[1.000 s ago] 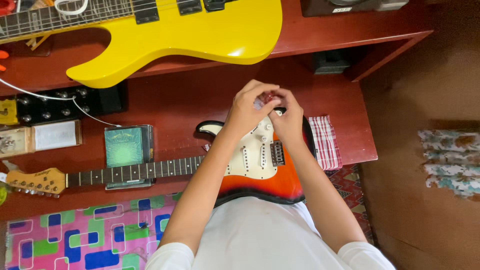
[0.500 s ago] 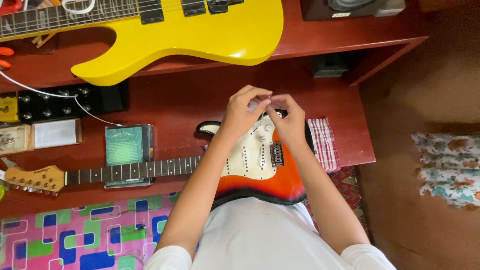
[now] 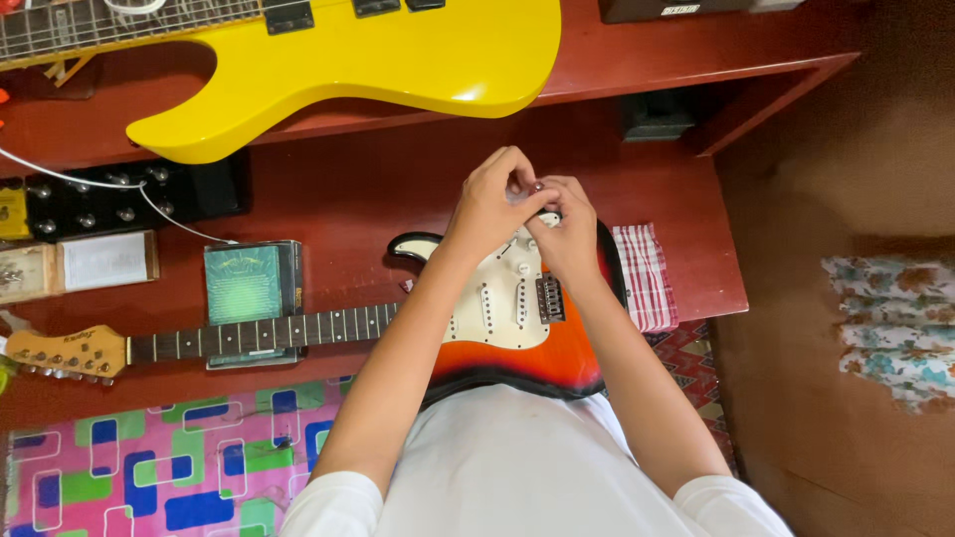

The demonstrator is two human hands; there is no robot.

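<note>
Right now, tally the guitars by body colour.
Yellow: 1, on the upper shelf.
Orange sunburst: 1, under the left hand and right hand, body at.
Total: 2.

Guitar [image 3: 517, 318] lies on desk [image 3: 338, 199], cloth [image 3: 645, 278] right.

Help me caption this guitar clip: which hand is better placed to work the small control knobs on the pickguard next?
Probably the right hand: it lies directly on the white pickguard beside the bridge. The left hand is raised slightly above, fingertips meeting the right's. What they pinch is unclear.
</note>
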